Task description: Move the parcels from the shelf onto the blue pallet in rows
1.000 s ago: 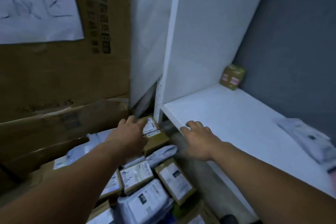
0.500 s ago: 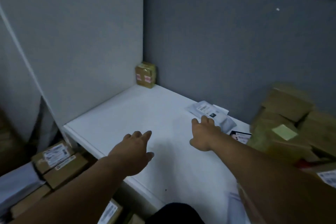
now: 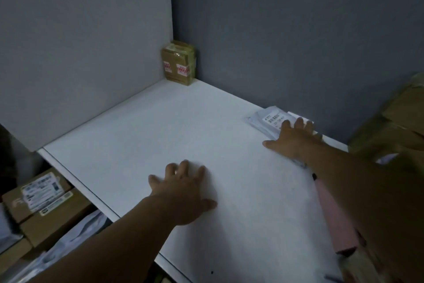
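Brown cardboard boxes (image 3: 39,193) with white printed labels lie at the lower left, below the shelf edge, with white plastic mailer bags (image 3: 75,234) packed beside them. Above them rises the white side panel (image 3: 80,53), which meets the flat white shelf board (image 3: 183,117). The left hand (image 3: 183,193) is palm down over the front part of the board, fingers spread and straight, holding nothing; whether the palm rests on the surface cannot be told. In the back corner, where the side panel meets the grey back wall (image 3: 298,30), a small brown cardboard parcel (image 3: 179,62) wrapped in clear tape stands upright, well apart from both hands. Further right, against the back wall, lies a flat grey-white plastic mailer (image 3: 266,119) with a barcode label. The right hand (image 3: 296,138) lies flat on its near part, fingers straight, thumb out sideways on the board. Beside the right forearm a flat pink packet (image 3: 332,214) lies on the shelf. At the far right, blurred brown cartons (image 3: 394,126) are stacked.
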